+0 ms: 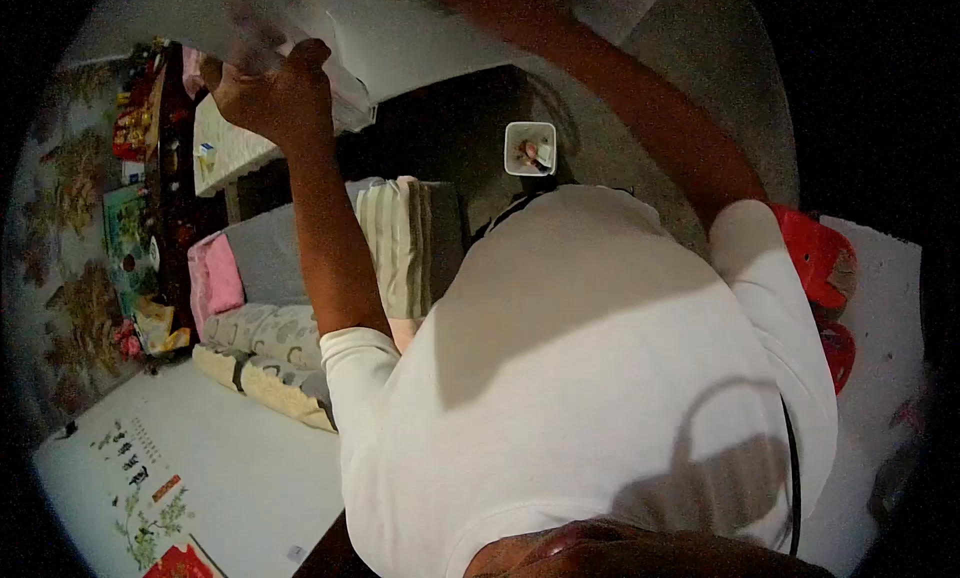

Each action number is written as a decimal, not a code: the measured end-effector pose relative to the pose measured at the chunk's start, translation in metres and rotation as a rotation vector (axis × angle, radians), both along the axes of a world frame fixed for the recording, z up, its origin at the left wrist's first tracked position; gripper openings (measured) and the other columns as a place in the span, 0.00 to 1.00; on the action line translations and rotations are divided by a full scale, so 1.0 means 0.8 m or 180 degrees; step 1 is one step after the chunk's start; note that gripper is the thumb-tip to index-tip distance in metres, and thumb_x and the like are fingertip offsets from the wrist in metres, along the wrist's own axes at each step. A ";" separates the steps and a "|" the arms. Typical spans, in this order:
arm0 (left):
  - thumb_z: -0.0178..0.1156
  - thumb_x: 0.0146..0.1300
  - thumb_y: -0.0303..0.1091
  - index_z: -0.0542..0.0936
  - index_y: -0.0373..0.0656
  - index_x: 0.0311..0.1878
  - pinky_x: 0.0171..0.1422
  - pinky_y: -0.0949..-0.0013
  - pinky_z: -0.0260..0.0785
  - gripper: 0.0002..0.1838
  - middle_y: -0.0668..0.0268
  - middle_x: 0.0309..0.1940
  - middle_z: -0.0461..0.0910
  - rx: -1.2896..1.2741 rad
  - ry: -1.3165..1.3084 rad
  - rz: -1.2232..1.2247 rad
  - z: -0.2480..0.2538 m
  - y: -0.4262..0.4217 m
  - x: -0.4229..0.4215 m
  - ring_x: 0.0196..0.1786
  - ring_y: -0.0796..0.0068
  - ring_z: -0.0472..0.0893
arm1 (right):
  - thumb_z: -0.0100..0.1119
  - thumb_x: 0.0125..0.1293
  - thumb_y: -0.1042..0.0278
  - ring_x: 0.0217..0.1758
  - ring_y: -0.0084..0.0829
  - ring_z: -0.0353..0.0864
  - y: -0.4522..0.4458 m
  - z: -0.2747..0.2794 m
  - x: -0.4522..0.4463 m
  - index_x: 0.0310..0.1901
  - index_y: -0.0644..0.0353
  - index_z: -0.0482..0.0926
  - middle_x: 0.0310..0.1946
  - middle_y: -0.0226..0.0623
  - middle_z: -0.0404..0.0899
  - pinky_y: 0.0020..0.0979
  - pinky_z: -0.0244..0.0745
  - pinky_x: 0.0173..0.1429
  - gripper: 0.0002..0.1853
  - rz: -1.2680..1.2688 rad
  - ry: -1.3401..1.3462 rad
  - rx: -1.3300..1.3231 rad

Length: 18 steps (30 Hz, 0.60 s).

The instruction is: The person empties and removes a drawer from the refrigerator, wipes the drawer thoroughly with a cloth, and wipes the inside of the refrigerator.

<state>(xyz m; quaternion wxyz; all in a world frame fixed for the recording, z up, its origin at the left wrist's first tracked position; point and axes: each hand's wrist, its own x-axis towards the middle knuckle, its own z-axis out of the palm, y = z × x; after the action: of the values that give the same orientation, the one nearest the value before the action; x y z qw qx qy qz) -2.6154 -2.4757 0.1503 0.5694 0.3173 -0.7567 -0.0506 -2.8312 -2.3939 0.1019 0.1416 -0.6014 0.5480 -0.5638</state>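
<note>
Left hand: at eleven o'clock, the bare left hand (272, 90) is partly curled around a blurred, pale translucent item (262, 40); its exact form is unclear.
Right hand: the bare right hand (492, 6) is blurred at the top edge, twelve o'clock; I cannot tell its grip.
Table: a white table with a ribbed cover (228, 143) lies at ten o'clock, near the left hand.
Bin: a white squarish container (518, 164) with small scraps inside stands toward one o'clock.
Sofa: a green-and-cream striped cloth (390, 238) hangs at ten o'clock; a pink cloth (224, 274) lies at nine.
Stool: red plastic (800, 243) shows at three.
</note>
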 end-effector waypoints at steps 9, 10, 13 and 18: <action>0.68 0.35 0.39 0.81 0.37 0.26 0.46 0.54 0.70 0.16 0.63 0.23 0.80 -0.0796 -0.0293 0.0249 0.001 0.017 -0.018 0.36 0.57 0.77 | 0.47 0.77 0.53 0.61 0.40 0.78 -0.081 -0.075 0.026 0.63 0.49 0.75 0.59 0.39 0.79 0.46 0.72 0.67 0.19 -0.0032 0.2444 0.0264; 0.67 0.35 0.39 0.81 0.36 0.26 0.46 0.53 0.70 0.16 0.63 0.22 0.79 -0.0541 -0.0074 0.0100 -0.003 0.021 -0.017 0.34 0.56 0.76 | 0.46 0.77 0.53 0.61 0.39 0.78 -0.076 -0.079 0.015 0.63 0.49 0.75 0.58 0.38 0.79 0.44 0.73 0.65 0.19 -0.0389 0.3018 0.0442; 0.66 0.37 0.39 0.80 0.34 0.25 0.49 0.53 0.70 0.16 0.63 0.20 0.78 -0.0744 -0.0074 0.0086 -0.003 0.004 -0.008 0.30 0.56 0.75 | 0.57 0.65 0.65 0.59 0.48 0.78 -0.067 -0.093 -0.025 0.55 0.59 0.83 0.52 0.45 0.83 0.47 0.73 0.62 0.18 -0.0640 0.2320 0.0507; 0.72 0.33 0.32 0.84 0.39 0.28 0.50 0.54 0.73 0.15 0.61 0.30 0.85 -0.0661 -0.0785 0.0777 0.006 0.016 -0.002 0.42 0.56 0.80 | 0.56 0.65 0.63 0.57 0.48 0.78 -0.092 -0.108 -0.036 0.50 0.60 0.83 0.50 0.46 0.82 0.47 0.75 0.60 0.16 -0.0634 0.2491 -0.0291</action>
<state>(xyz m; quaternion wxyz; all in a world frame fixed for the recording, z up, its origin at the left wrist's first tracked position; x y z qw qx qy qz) -2.6174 -2.4630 0.1555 0.5040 0.3500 -0.7777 0.1364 -2.8603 -2.4673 0.0152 -0.1599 -0.7202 0.5906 -0.3271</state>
